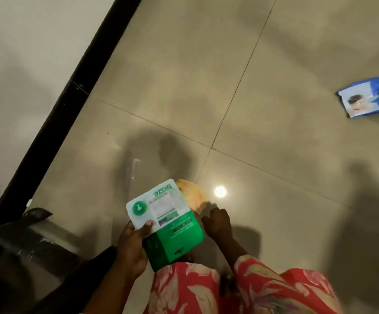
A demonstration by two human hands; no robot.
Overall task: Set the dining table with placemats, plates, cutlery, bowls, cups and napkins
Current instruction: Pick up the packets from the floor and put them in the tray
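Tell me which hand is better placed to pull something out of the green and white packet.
The right hand. The left hand already grips the green and white packet, thumb across its face, so it is occupied. The right hand sits beside the packet's far edge, apparently holding nothing, though its fingers are blurred.

A: How is the scene lit?
B: Dimly, from overhead; one lamp glares as a round spot (220, 191) on the glossy floor (274, 64).
A: Shadows?
B: Broad soft ones cross the tiles, at centre and right.
A: Sharpness?
B: Soft throughout; the blue packet (369, 96) smears, and wide-angle edges bend.
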